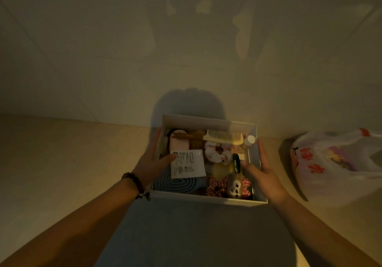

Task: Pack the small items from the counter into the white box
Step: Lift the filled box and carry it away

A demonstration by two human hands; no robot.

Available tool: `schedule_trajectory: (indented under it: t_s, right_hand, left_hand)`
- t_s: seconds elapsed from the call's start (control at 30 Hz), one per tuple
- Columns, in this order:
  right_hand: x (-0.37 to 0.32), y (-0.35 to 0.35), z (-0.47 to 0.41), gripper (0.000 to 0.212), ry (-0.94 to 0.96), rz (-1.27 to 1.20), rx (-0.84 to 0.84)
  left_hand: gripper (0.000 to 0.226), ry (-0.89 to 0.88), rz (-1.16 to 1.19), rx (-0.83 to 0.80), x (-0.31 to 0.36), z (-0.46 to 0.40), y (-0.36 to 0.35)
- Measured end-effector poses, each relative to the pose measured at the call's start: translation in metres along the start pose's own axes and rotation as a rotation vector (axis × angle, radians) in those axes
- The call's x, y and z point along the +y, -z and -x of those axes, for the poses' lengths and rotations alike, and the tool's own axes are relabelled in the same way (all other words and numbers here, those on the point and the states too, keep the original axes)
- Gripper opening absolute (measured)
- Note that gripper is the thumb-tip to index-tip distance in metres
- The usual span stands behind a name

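Both hands are gripping the box: left hand [152, 161] and right hand [266, 173] clasping opposite walls of the full box [206, 120] on the surface. The comb [224, 137], lying high near the box's far wall, may slide out if the box is tilted.

The box [208, 120] was white. Inside lay a cream comb [224, 137], a red-and-white checked scrunchie [217, 186], a blue ridged mat [179, 184] and a white printed label [188, 163].
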State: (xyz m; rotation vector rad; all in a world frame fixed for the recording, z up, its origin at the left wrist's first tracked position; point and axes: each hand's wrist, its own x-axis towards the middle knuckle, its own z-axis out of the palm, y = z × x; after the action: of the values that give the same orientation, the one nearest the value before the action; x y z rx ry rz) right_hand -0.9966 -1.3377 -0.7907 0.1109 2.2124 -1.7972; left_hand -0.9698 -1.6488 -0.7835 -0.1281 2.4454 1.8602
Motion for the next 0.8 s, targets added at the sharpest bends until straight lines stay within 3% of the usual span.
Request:
schedule_trajectory:
  t_s: [0.2,0.37,0.47,0.67,0.8]
  right_hand:
    - [-0.014,0.004,0.022,0.085,0.052,0.167,-0.067]
    - [-0.007,0.003,0.062,0.124,0.023,0.352,-0.058]
    - [-0.005,-0.003,0.073,0.133,0.058,0.411,-0.034]
    - [0.008,-0.014,0.068,0.128,0.075,0.468,0.114]
    - [0.014,-0.014,0.065,0.124,0.102,0.454,0.125]
  left_hand:
    - [0.098,0.023,-0.134,-0.063,0.001,0.014,0.009]
    - [0.127,-0.122,-0.211,-0.13,0.003,0.051,0.003]
    - [0.145,-0.12,-0.281,-0.106,-0.006,0.061,-0.001]
    - [0.119,0.006,-0.305,0.099,-0.005,0.062,-0.012]
    - [0.118,0.024,-0.343,0.147,-0.005,0.062,-0.015]
